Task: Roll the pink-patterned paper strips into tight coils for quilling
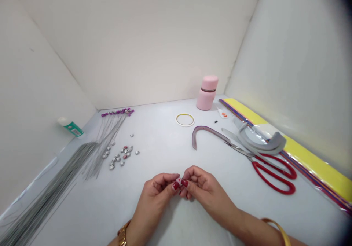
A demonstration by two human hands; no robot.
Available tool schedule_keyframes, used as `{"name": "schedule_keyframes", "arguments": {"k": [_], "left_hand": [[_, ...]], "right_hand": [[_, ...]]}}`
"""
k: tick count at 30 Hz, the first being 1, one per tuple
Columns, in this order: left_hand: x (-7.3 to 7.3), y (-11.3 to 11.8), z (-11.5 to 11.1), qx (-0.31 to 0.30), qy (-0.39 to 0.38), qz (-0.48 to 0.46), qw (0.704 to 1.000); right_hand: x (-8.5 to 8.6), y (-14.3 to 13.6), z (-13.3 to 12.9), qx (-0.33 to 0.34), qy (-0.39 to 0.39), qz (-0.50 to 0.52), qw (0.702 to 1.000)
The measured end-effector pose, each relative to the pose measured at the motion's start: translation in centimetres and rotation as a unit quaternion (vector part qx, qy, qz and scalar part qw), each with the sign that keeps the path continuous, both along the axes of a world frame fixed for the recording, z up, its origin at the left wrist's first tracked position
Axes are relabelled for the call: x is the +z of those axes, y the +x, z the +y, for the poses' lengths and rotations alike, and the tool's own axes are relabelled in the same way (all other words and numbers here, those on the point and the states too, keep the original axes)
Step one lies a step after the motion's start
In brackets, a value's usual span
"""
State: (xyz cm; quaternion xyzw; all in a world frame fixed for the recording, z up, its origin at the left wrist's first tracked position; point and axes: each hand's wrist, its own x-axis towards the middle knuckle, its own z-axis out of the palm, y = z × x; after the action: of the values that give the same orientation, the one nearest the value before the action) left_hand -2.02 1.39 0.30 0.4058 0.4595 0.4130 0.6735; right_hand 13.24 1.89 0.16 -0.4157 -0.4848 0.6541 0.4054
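Note:
Between my two hands, low in the middle of the head view, is a small pink-and-white folded paper star [179, 180]. My left hand [158, 191] pinches its left side between thumb and finger. On the other side, my right hand [202, 186] holds it with thumb and fingertips, which partly cover it. To the left lies a loose group of small silver paper stars [118, 158], a few with pink on them. A curved strip of mauve paper [206, 128] rests beyond my right hand.
Thin grey wires [63, 176] spread along the left, with purple-tipped stems [117, 112] behind. Red-handled scissors [275, 172] and curled grey strips [264, 143] lie right, beside yellow packaged sheets [308, 158]. A tape ring [185, 125], pink flask [206, 95], small white tube [222, 113] and green-white tube [73, 128] stand around.

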Motion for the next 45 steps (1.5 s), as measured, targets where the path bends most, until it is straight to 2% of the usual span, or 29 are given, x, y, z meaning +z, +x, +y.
{"name": "schedule_keyframes", "arguments": {"k": [8, 22, 33, 38, 45], "left_hand": [[0.2, 0.0, -0.1, 0.011, -0.002, 0.007, 1.0], [0.2, 0.0, -0.1, -0.006, 0.013, 0.035, 0.999], [0.4, 0.0, -0.1, -0.021, 0.015, 0.009, 1.0], [0.5, 0.0, 0.0, -0.038, 0.014, -0.006, 0.999], [1.0, 0.0, 0.0, -0.043, 0.002, -0.004, 0.999]], "right_hand": [[0.5, -0.2, 0.0, -0.012, -0.042, 0.008, 0.999], [0.2, 0.0, -0.2, -0.03, -0.06, -0.03, 0.997], [0.1, 0.1, 0.1, -0.018, -0.063, 0.047, 0.997], [0.0, 0.4, 0.6, 0.005, -0.092, 0.083, 0.992], [0.1, 0.4, 0.8, 0.019, -0.093, 0.073, 0.993]]}}
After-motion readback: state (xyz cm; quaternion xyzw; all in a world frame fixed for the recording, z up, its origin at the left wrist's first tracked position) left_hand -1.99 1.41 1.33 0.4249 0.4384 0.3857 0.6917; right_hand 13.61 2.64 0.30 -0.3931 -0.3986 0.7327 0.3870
